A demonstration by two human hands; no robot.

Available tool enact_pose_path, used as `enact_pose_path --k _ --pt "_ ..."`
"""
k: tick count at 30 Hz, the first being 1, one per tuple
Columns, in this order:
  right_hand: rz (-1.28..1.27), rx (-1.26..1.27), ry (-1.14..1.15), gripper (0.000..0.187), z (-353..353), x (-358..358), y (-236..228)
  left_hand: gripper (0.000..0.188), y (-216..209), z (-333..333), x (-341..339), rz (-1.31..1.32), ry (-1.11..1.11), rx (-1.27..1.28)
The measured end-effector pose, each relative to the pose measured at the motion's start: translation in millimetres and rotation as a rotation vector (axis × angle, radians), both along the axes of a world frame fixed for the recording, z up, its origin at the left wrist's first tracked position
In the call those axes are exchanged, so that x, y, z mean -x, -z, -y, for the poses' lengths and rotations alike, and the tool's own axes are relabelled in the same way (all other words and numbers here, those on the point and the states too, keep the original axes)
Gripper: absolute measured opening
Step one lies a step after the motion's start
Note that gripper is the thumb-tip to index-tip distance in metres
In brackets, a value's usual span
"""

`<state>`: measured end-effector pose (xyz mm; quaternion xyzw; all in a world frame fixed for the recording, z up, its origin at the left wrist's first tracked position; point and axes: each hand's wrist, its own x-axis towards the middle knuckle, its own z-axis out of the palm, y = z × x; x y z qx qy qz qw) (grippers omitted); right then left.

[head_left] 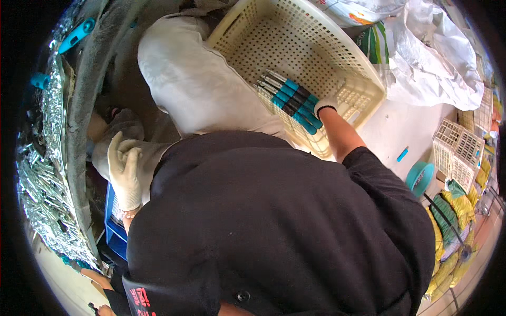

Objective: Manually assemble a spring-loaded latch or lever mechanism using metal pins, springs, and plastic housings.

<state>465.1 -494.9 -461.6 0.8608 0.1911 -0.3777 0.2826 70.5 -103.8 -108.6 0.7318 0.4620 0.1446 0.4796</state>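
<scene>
Inside the cream perforated plastic basket [342, 47], several screwdrivers with teal-and-black handles [295, 102] sit side by side in a neat row, silver shanks toward the far left. My right hand [326, 104], in a pale glove with a dark cuff, grips the row at its right side; most of its fingers are hidden by the handles and glove. At the left, my left hand [125, 171], in a cream glove, is raised beside my leg. Its fingers are apart, some extended and some bent, with nothing in them.
A bench edge [79, 126] runs along the left, with many loose silver metal shanks [45, 205] and a teal handle [77, 35]. Below it sits a blue crate [115, 226]. White sacks [432, 63], a teal round container [420, 178], a white crate [457, 152] and yellow sacks [448, 253] stand right.
</scene>
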Motion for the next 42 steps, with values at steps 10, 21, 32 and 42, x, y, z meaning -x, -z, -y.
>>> enact_pose_path --k 10,21,32,42 --pt "0.01 -0.418 -0.069 0.044 -106 -6 -92 0.047 -32 -2 11 -0.099 0.086 -0.045" --pt "-0.173 -1.897 -1.021 0.022 -511 149 -505 0.038 -49 -36 63 0.113 0.256 -0.321" --pt "0.177 -1.517 -0.939 0.025 -714 121 -515 0.029 -55 -18 176 0.158 -0.14 -0.134" --pt "0.357 -1.093 -1.351 0.027 -742 130 -514 0.024 -77 -52 160 0.21 -0.087 -0.533"
